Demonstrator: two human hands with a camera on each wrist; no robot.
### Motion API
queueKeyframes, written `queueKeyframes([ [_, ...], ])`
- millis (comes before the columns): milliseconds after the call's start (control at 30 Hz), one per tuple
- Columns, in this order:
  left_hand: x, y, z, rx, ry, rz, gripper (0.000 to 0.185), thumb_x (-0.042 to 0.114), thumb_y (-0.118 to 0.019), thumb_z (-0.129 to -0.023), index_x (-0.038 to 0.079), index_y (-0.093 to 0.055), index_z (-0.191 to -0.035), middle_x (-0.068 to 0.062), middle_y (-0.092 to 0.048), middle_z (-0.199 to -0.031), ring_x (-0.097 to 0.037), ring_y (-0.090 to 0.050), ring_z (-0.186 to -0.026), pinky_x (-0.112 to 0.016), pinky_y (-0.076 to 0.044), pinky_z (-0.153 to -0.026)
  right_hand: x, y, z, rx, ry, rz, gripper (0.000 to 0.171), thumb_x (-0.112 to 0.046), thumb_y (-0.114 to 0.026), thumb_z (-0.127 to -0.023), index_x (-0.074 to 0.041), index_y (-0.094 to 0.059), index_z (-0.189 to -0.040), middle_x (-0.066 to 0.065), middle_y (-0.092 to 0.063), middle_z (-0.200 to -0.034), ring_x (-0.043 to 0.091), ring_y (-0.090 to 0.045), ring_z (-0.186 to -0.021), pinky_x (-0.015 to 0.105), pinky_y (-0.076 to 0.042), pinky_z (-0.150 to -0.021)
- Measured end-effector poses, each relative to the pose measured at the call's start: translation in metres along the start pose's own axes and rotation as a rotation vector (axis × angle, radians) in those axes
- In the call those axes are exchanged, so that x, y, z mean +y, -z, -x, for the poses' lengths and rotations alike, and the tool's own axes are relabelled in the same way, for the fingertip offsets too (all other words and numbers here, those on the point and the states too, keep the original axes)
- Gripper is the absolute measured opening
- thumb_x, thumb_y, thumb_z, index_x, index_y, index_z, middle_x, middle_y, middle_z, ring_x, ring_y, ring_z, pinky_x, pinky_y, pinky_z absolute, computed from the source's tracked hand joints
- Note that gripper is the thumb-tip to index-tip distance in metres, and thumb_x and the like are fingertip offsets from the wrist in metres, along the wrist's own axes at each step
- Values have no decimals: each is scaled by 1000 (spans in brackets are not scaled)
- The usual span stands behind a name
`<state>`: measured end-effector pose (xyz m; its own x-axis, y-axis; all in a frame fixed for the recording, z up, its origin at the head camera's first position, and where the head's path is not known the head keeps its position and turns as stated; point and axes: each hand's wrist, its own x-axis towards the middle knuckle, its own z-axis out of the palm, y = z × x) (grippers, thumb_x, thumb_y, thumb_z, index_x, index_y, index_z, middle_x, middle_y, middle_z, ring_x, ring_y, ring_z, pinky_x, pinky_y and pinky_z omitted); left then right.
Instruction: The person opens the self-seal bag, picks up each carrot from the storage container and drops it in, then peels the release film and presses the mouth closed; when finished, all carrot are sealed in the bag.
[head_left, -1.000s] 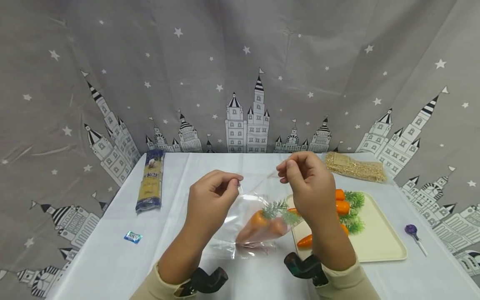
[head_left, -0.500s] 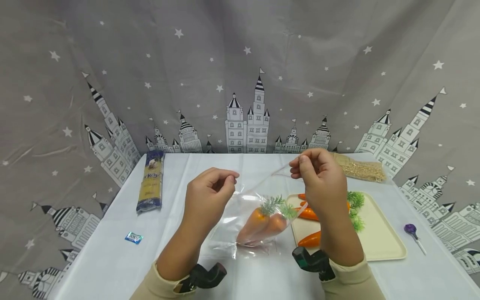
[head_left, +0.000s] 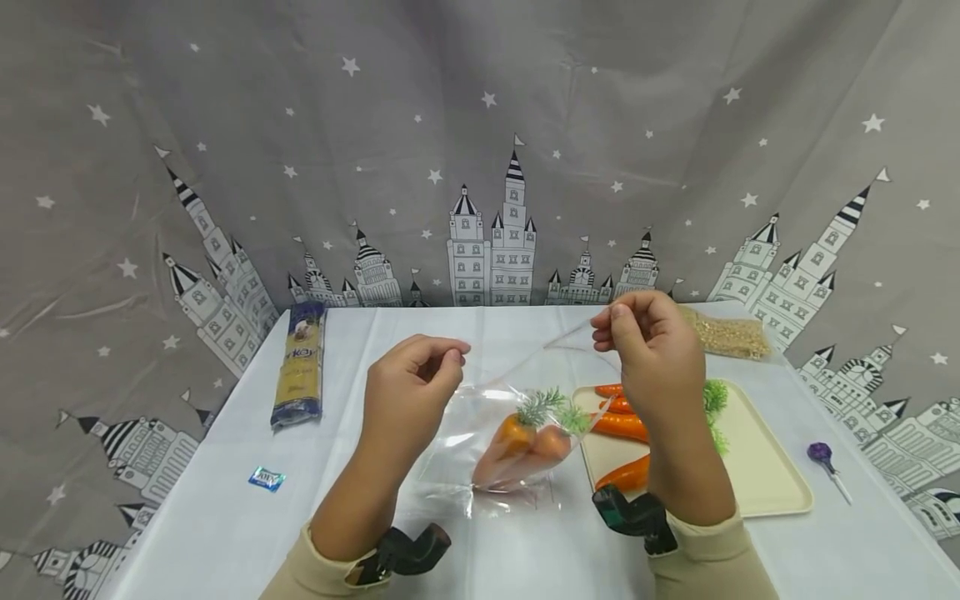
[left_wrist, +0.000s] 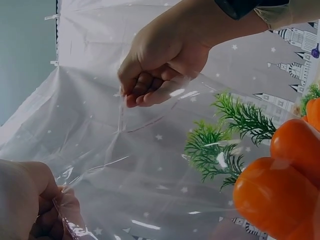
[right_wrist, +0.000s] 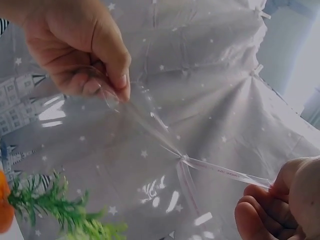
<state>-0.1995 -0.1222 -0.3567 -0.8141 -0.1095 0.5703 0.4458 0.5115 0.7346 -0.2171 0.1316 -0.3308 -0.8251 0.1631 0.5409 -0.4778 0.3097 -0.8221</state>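
A clear plastic bag (head_left: 450, 446) with two orange carrots (head_left: 517, 450) inside stands between my hands in the head view, their green tops (left_wrist: 210, 145) toward its upper part. My left hand (head_left: 408, 400) pinches one side of the bag's upper edge between thumb and fingers. With thumb and forefinger, my right hand (head_left: 656, 358) pinches the end of a narrow transparent strip (right_wrist: 225, 172), with small print on it, that is drawn out taut from the bag's mouth. More carrots (head_left: 622, 425) lie on a cream tray (head_left: 757, 467) beside and partly behind my right forearm.
A blue-and-yellow pasta packet (head_left: 298, 367) lies at the table's back left, a small blue wrapped candy (head_left: 267, 478) in front of it. At the back right is a bag of grain (head_left: 731, 337). A purple lollipop (head_left: 821, 454) lies right of the tray.
My right hand has moved right and slightly up, away from the left, stretching the strip out longer. My left hand has shifted a little left. The bagged carrots stay about where they were.
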Motion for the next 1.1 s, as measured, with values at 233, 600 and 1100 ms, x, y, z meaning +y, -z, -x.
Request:
queueKeyframes([
  [233,0,4,-1,2,29,-3,13,9,-69,-96,14,-82,-98,7,-72,-87,-10,-62,-74,-21,-54,-63,3,6,-1,31,-33,51,22,-24,-55,-110,-3,-62,-111,7,-72,-97,15,-73,-81,19,-61,-78],
  [600,0,6,-2,-2,47,-5,13,11,-69,-98,14,-81,-98,7,-72,-88,-11,-62,-76,-20,-55,-65,10,17,-4,67,-48,75,25,-26,-55,-110,-2,-62,-113,6,-71,-98,14,-73,-82,18,-60,-78],
  [1100,0,6,-2,-10,60,-16,12,13,-69,-98,15,-81,-99,7,-72,-89,-9,-63,-78,-19,-56,-67,15,21,-2,89,-81,63,24,-24,-55,-109,-2,-63,-113,6,-71,-97,15,-73,-82,19,-61,-77],
])
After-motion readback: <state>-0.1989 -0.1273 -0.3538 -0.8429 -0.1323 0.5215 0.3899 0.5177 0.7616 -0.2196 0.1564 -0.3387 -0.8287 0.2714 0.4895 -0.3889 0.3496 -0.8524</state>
